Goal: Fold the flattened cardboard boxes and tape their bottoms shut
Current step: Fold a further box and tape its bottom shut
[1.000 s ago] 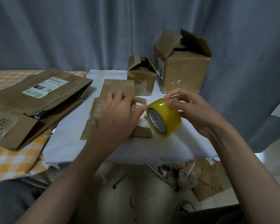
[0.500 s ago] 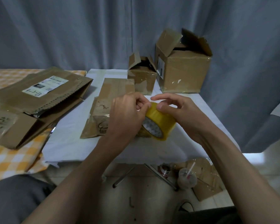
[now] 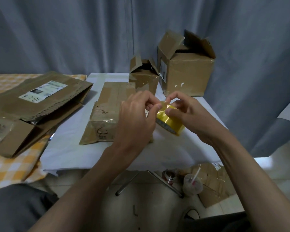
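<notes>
The likeliest slip from here is the free end of the tape (image 3: 164, 104) tearing at a slant or sticking back onto the roll if it is pulled off at an angle, and a loose strip could also fold onto itself or cling to a finger before it reaches cardboard. The roll of yellow tape (image 3: 170, 122) hangs in the air above the white surface (image 3: 70, 144), just to the right of the flattened box (image 3: 105, 113) that lies there waiting, so any strip drawn out must cross a short gap to the box, and the box, lying loose, may shift under it. The right hand (image 3: 186, 114) grips the roll, fingers curled round its upper edge and thumb pressed on its side. The left hand (image 3: 136, 118) is curled too, thumb and forefinger closed in a pinch at the top of the roll; it appears to have hold of the tape's end, though the fingertips crowd together there and the pinch itself is hard to make out. Two boxes already folded up stand at the back of the surface, a small box (image 3: 143, 77) and a larger box (image 3: 186, 69), both with top flaps open. A bigger flattened carton (image 3: 37, 101) lies on the checked cloth (image 3: 15, 166) to the left.
</notes>
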The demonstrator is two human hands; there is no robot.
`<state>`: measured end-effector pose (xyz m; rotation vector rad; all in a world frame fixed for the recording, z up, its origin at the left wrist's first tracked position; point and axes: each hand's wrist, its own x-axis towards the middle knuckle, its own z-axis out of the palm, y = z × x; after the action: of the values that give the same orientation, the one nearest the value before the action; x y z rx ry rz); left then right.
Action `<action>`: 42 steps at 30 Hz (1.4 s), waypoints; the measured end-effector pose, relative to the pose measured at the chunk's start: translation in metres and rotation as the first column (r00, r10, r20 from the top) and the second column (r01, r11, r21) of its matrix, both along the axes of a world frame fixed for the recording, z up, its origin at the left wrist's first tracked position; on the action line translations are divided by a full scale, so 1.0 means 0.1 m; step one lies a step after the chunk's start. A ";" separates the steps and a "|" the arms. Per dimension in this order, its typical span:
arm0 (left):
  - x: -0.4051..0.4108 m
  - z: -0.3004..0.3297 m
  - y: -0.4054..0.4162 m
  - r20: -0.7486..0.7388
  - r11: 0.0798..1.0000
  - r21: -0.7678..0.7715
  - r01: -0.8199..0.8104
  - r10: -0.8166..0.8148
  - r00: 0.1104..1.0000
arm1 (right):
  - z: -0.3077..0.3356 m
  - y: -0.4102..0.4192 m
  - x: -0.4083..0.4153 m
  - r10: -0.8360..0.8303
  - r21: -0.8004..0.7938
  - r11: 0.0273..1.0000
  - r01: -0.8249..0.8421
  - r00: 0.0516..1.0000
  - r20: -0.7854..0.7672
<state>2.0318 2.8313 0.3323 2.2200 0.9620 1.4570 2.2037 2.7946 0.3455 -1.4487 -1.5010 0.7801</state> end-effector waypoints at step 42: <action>-1.29 -0.21 0.46 -0.009 0.866 -0.485 -0.124 0.137 0.990 | -0.29 0.39 -0.76 -0.094 0.006 0.996 0.094 0.995 -0.016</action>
<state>1.9024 2.8769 0.3110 1.7923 1.3239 1.1281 2.1272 2.8338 0.3162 -1.4934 -1.4115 0.7272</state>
